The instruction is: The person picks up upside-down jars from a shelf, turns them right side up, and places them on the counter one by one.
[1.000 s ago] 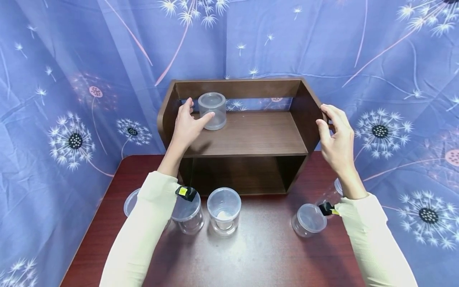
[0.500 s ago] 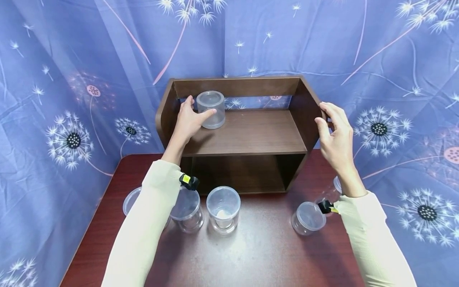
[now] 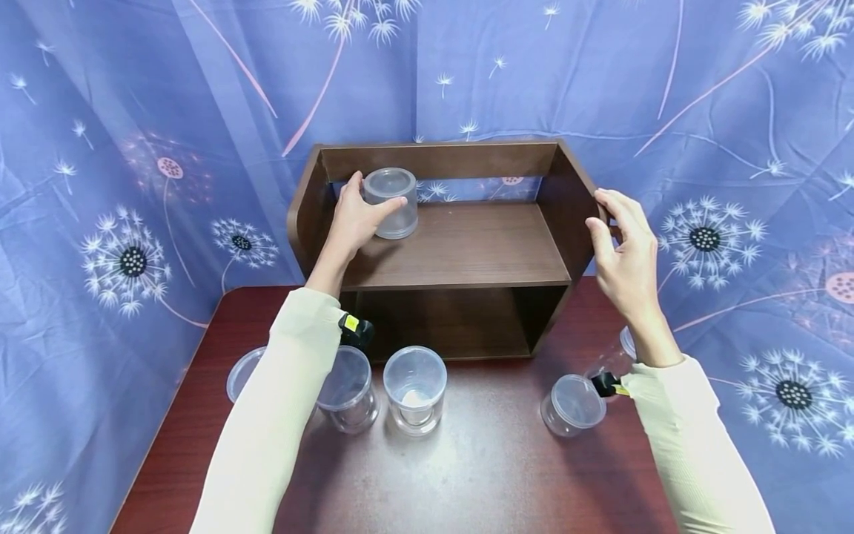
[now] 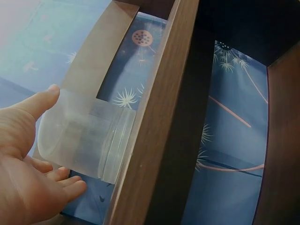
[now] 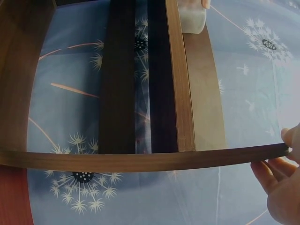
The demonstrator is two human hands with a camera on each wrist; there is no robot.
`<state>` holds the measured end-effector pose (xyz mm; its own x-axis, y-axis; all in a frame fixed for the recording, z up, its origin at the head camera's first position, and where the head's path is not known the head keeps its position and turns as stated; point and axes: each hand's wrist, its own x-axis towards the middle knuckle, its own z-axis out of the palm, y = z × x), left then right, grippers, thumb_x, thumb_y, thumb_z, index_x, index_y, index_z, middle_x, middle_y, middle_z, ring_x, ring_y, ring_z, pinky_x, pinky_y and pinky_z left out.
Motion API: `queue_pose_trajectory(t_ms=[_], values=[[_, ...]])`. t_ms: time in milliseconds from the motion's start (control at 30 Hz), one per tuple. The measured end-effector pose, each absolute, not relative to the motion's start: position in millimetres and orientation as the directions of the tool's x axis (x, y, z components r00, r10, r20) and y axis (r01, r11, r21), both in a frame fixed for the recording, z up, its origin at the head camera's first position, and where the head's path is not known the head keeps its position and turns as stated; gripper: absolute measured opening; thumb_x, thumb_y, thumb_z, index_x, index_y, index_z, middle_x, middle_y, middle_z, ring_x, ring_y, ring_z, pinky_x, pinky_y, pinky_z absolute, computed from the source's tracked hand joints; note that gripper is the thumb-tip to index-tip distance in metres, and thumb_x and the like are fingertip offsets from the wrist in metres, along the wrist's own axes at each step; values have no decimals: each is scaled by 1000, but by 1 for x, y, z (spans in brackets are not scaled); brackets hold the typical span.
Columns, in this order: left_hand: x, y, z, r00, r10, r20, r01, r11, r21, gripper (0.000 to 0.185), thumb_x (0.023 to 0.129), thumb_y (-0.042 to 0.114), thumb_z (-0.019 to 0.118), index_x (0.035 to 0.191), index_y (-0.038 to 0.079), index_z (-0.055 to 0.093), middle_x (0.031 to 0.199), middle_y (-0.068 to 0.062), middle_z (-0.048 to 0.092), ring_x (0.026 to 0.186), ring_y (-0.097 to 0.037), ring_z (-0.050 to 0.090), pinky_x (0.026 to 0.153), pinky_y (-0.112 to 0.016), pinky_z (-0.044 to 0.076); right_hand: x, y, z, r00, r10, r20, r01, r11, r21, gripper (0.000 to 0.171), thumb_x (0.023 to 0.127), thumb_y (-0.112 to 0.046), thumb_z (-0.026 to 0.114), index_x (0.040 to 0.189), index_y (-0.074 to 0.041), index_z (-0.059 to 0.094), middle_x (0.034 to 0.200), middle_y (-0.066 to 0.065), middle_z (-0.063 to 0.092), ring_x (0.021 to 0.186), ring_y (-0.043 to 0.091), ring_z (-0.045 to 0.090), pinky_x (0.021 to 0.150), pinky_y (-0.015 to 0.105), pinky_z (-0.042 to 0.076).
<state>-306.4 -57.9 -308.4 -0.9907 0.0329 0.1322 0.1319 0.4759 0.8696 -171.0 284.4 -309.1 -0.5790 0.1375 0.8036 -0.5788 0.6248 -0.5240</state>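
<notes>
A clear plastic jar (image 3: 394, 219) stands on the upper board of a brown two-tier wooden shelf (image 3: 467, 245), near its left end. My left hand (image 3: 353, 222) grips the jar from the left, thumb across the front and fingers on the far side. In the left wrist view, the jar's ridged band (image 4: 117, 145) is at the end resting against the board. My right hand (image 3: 627, 256) holds the front upper corner of the shelf's right side panel (image 5: 140, 160), thumb on one face and fingers on the other.
On the table (image 3: 480, 460), clear jars stand before the shelf: one jar (image 3: 415, 389) near the middle, another jar (image 3: 348, 389) left of it, and a third jar (image 3: 245, 371) partly behind my left sleeve. At right are a short jar (image 3: 574, 406) and a partly hidden container (image 3: 612, 360).
My left hand has moved slightly up and in closer around the jar, its thumb reaching further across the front. The jar stays in place on the shelf; my right hand keeps its hold.
</notes>
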Motion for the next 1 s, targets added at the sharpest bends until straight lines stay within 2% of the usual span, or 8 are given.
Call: queue_pose_trajectory(t_ms=[367, 500, 700, 1000], values=[[-311, -62, -312, -989, 54, 135, 144, 478, 866, 103, 87, 45, 80, 164, 8, 23, 164, -14, 32, 147, -27, 36, 120, -42, 31, -193, 306, -330, -585, 139, 799, -581, 615, -533, 35, 96, 7, 66, 131, 5, 67, 135, 15, 65, 116, 8, 56, 86, 13, 46], [-311, -62, -314, -987, 61, 149, 160, 475, 865, 99, 88, 45, 79, 164, 9, 27, 161, -12, 38, 145, -26, 39, 119, -42, 32, -193, 305, -330, -583, 138, 800, -583, 615, -531, 35, 96, 7, 66, 131, 6, 67, 135, 16, 64, 116, 8, 56, 86, 13, 46], [-308, -63, -313, -980, 60, 192, 198, 461, 865, 93, 87, 42, 80, 160, 7, 34, 154, -12, 47, 139, -25, 45, 116, -40, 36, -185, 293, -321, -575, 141, 806, -578, 627, -522, 32, 96, 13, 63, 128, 13, 65, 132, 26, 63, 114, 8, 55, 85, 12, 44], [-299, -63, -312, -981, 75, 177, 192, 445, 875, 94, 88, 44, 80, 161, 8, 33, 154, -11, 47, 138, -24, 46, 114, -41, 39, -191, 308, -330, -588, 117, 801, -584, 624, -519, 34, 100, 3, 63, 134, 6, 65, 137, 18, 63, 118, 10, 56, 87, 14, 46]])
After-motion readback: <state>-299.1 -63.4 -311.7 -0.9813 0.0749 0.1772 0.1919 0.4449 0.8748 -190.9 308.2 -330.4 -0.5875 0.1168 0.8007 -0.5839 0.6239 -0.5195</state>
